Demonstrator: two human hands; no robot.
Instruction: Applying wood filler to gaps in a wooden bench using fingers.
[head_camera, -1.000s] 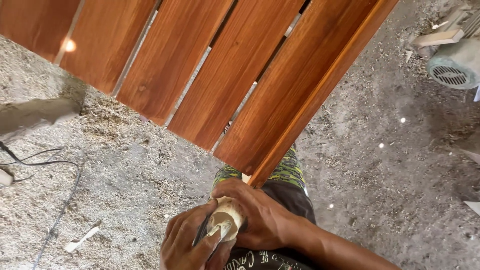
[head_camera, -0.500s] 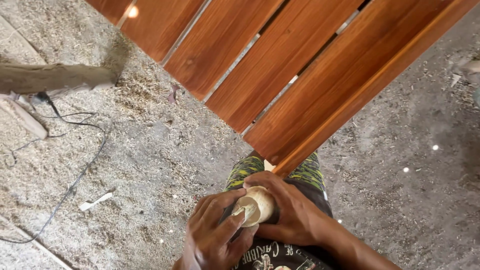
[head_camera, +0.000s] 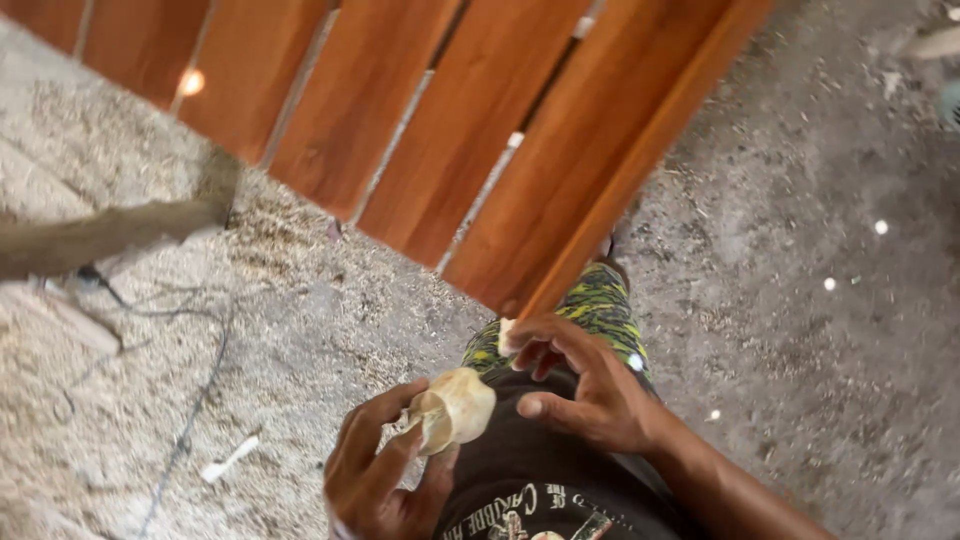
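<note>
Left hand (head_camera: 385, 465) low in frame, fingers curled up around a pad (head_camera: 452, 408), gripping it from below. Pad pale cream, crumpled and rounded, folded in on itself like a wad of worn paper or cloth (material unclear, slight blur), edges ragged, lighter on top, shadowed in the folds. Sits just above the dark shirt (head_camera: 540, 480), in front of the waist. Right hand (head_camera: 585, 385) just beside the pad, not touching it, fingers half bent, pinching a small pale scrap (head_camera: 507, 336) at the fingertips near the patterned green shorts (head_camera: 600, 305). Slatted panel (head_camera: 450, 130) of reddish-brown wood above, long edge running diagonally down toward the right hand, near the scrap. Dusty grey floor (head_camera: 800, 300) all round, sawdust scattered, thin cable (head_camera: 200, 390) at left, small white stick (head_camera: 228, 460) beside it.
</note>
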